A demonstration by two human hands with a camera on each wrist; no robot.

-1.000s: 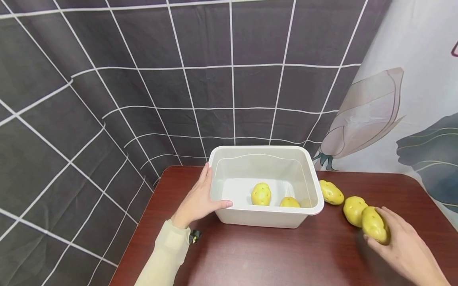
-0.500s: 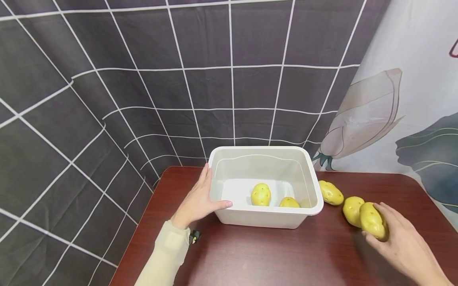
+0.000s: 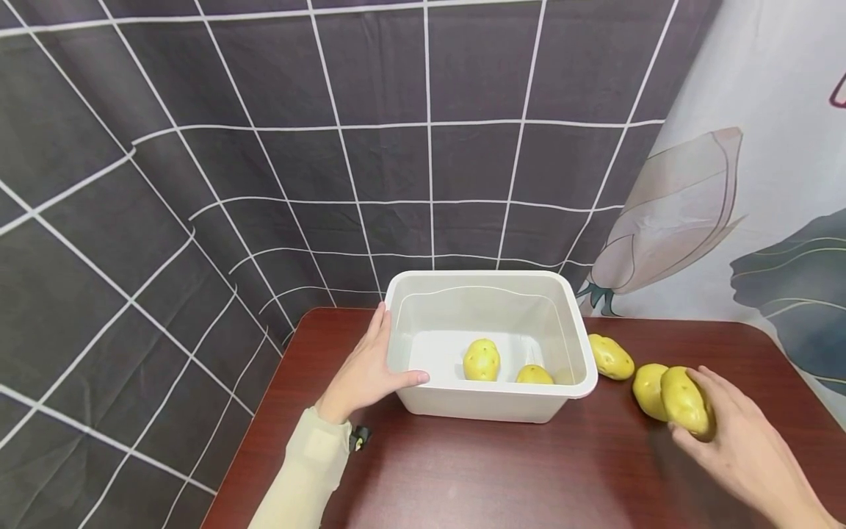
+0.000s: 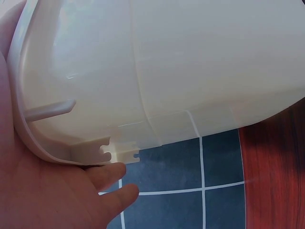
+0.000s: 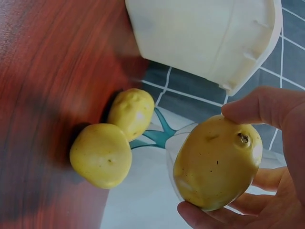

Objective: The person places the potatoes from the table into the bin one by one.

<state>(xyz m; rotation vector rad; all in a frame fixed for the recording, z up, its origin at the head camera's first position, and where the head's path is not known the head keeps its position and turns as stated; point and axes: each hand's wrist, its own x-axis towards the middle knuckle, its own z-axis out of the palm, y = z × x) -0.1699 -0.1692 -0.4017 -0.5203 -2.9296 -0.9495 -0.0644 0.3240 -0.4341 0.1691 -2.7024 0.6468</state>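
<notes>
My left hand (image 3: 366, 371) holds the left front corner of a white plastic tub (image 3: 489, 402), thumb along the front rim and fingers at the left side. In the left wrist view the tub's outer wall (image 4: 190, 62) fills most of the frame. Two yellow potatoes, one in the middle (image 3: 482, 359) and one partly hidden by the front rim (image 3: 534, 375), lie inside. To the right, my right hand (image 3: 743, 433) grips a potato (image 5: 217, 164) between thumb and fingers, raised off the table in the right wrist view.
Two more potatoes, one round (image 3: 650, 391) and one longer (image 3: 611, 357), lie on the reddish-brown table (image 3: 489, 477) between the tub and my right hand. A dark grid-patterned cloth (image 3: 370, 162) hangs behind, with a pale flowered one (image 3: 780, 88) at the right.
The potato in my right hand has shifted slightly up and left, overlapping more of the round one behind it. My left hand and the tub stay put.
</notes>
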